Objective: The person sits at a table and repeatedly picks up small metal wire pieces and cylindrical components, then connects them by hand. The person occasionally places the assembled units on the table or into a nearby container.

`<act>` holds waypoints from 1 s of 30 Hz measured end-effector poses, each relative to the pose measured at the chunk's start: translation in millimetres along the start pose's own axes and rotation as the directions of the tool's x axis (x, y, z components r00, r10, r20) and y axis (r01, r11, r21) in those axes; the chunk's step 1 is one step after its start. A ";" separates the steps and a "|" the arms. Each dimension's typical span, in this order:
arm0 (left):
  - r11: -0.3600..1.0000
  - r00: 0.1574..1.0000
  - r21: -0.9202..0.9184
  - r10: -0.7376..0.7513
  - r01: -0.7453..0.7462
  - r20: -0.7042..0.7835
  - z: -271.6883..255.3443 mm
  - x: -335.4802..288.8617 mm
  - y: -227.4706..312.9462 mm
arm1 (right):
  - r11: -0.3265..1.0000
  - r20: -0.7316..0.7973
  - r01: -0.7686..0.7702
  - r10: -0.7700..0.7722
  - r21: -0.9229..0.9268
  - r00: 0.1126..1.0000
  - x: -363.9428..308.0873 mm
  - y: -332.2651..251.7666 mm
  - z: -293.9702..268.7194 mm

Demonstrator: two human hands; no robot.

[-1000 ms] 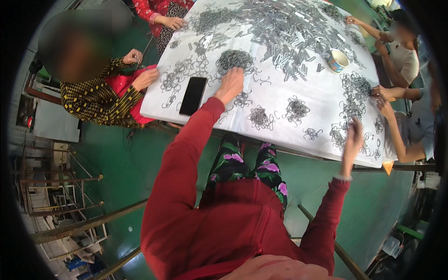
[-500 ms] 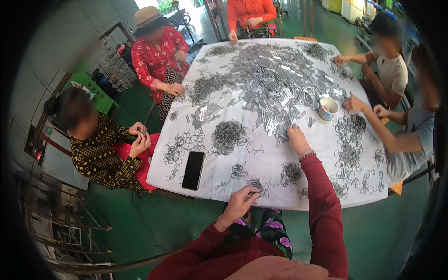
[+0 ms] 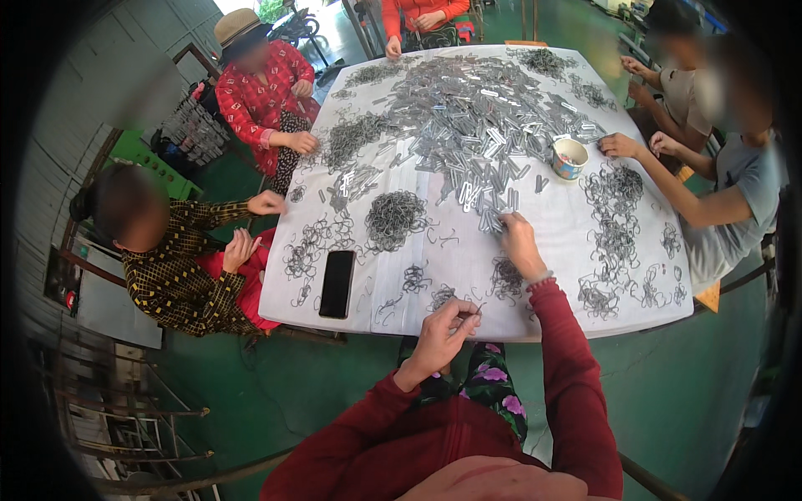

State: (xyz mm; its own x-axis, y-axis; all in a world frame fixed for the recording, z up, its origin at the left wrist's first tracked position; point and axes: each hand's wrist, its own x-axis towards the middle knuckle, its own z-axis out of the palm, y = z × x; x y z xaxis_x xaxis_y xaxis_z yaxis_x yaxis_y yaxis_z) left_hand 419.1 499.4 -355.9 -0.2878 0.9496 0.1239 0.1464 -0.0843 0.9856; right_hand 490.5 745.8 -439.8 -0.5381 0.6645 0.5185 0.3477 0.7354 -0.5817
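My left hand (image 3: 444,336) is closed in a pinch just in front of the table's near edge. A thin dark wire hook (image 3: 480,308) sticks out from its fingertips. My right hand (image 3: 523,247) reaches over the white-covered table (image 3: 535,321), its fingers bent together at the near tip of a heap of flat grey metal strips (image 3: 480,125). Whatever lies between those fingers is too small to tell. Close to my hands are small clusters of curved wire hooks (image 3: 506,277), one partly behind my right hand. A larger round pile of hooks (image 3: 396,220) sits to the left.
A black phone (image 3: 337,284) lies at the table's near left. A paper tub (image 3: 569,159) stands right of the strips, and more hooks (image 3: 614,213) spread along the right side. Several co-workers sit around the table, with a co-worker's hand (image 3: 622,145) near the tub.
The whole view has shifted, so the table sits higher. A wire hook now shows at my left fingertips. The co-worker at left has moved their hands apart, one toward the table edge.
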 end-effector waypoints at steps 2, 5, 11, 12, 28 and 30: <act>0.997 0.999 -0.057 -0.043 0.042 -0.028 2.0 -4.1 0.9 | 0.936 -0.028 -0.141 0.159 0.322 0.987 -12.3 -31.7 -24.0; 0.989 0.983 -0.120 -0.104 0.086 -0.153 7.4 -5.5 3.1 | 0.420 0.283 -0.481 0.452 0.769 0.846 -68.6 -88.0 -57.8; 0.991 0.991 -0.076 0.108 -0.114 -0.076 26.0 7.3 3.3 | 0.337 0.162 -0.412 0.575 0.846 0.802 -126.8 -130.5 -64.9; 0.988 0.984 0.003 0.152 -0.152 -0.093 26.5 4.8 2.3 | 0.364 0.146 -0.409 0.571 0.837 0.808 -127.7 -138.6 -66.4; 0.979 0.963 -0.026 0.192 -0.201 -0.187 12.4 -7.3 -10.0 | 0.784 0.028 -0.337 0.379 0.522 0.925 -139.2 -170.6 -62.2; 0.970 0.985 -0.210 0.091 -0.120 -0.144 10.8 -10.5 -11.9 | 0.787 0.083 -0.317 0.324 0.530 0.942 -139.5 -164.9 -67.3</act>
State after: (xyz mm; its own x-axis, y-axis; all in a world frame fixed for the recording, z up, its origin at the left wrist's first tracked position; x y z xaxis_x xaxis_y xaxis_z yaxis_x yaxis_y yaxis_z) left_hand 430.7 493.7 -370.1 -0.4065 0.8846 0.2285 -0.0219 -0.2595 0.9655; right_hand 559.9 540.8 -374.1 -0.4582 0.8535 0.2481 0.0373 0.2973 -0.9540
